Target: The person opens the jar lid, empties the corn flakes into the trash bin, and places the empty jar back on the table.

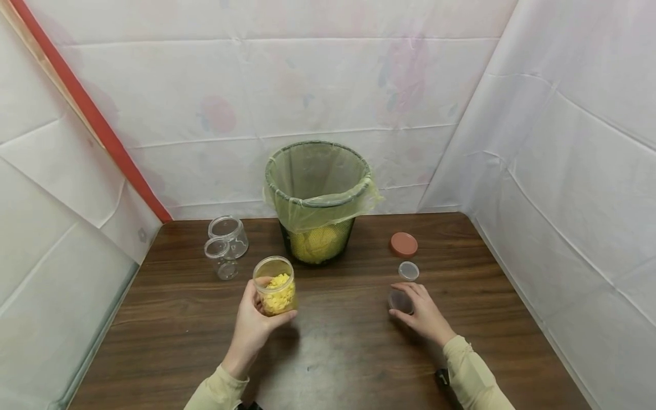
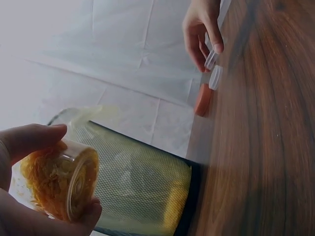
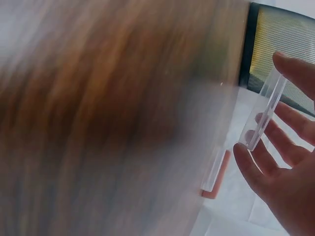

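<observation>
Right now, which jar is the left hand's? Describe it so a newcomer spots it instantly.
Start at the mesh waste bin at the table's back edge. Just in front of it, the left hand grips an open clear jar. Unlike the two empty jars to its left, it holds yellow pieces.

Pale beige long sleeves (image 1: 474,373)

No writing, label, brand, number or sign can be read in any of the three views. The clear jar (image 1: 275,286) of yellow pieces, the two empty jars beside it, the lids and the lined bin behind them all show bare surfaces. The white sheets behind the tabletop carry only faint coloured blotches, too pale to make out as letters or figures.
</observation>
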{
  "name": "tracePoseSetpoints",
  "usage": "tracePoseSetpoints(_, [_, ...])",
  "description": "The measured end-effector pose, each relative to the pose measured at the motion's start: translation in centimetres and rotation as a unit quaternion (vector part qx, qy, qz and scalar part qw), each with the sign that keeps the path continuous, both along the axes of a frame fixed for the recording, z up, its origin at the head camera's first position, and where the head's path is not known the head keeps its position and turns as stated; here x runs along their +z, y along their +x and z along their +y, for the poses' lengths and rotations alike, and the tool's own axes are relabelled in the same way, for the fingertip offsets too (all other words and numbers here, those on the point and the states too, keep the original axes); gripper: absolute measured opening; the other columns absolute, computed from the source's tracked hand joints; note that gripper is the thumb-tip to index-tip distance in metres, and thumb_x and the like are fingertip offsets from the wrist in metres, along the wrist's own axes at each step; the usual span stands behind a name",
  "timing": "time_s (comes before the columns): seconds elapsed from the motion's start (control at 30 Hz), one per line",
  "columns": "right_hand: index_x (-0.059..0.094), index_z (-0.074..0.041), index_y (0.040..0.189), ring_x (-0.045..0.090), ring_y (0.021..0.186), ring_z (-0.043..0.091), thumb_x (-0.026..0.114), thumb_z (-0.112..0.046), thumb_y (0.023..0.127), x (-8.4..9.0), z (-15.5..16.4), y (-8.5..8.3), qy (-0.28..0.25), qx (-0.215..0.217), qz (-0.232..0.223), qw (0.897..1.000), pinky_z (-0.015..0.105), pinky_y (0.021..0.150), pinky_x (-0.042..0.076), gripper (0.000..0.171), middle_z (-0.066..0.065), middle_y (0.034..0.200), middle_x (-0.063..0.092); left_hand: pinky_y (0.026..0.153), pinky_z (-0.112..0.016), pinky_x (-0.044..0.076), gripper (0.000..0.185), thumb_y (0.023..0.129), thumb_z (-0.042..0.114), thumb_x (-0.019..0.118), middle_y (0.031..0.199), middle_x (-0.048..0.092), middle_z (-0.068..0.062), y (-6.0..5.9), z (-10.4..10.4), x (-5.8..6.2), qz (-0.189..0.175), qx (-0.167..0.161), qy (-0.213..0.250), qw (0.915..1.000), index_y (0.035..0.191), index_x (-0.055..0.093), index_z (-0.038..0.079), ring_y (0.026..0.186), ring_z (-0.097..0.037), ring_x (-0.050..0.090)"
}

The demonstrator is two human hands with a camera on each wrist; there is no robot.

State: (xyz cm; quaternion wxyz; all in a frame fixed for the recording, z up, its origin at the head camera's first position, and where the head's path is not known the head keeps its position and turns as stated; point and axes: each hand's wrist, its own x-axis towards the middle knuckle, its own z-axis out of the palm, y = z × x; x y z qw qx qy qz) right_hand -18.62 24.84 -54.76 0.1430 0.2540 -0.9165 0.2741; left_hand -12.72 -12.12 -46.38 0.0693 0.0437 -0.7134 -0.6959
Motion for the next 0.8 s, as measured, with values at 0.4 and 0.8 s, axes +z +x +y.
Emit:
tracePoseSetpoints(0.4, [0.058,-0.004,0.122,0.054,0.104,0.027,0.082,-0.027,0.072,-0.8,1.5,-0.7,0.02,-0.06,-0.027,0.998,0.045,0.085,0.048,0.06,0.01,0.114,0.061,0.08,-0.017,0.05,0.081,0.055,-0.015,0.082,0.113,0.051,-0.006,0.4,-1.0,0.0,0.023,0.034,-0.004,0.9992,0.123,0.04,0.0,0.096,-0.007,0.058])
tracePoseSetpoints(0.8, [0.056,0.002,0.122,0.054,0.107,0.036,0.082,-0.026,0.073,-1.1,2.2,-1.5,0.016,-0.091,-0.071,0.993,0.051,0.089,0.048,0.062,0.018,0.114,0.056,0.078,-0.017,0.051,0.08,0.057,-0.014,0.082,0.11,0.054,-0.003,0.4,-1.6,0.4,0.023,0.053,-0.01,0.9983,0.124,0.041,0.0,0.095,-0.006,0.058])
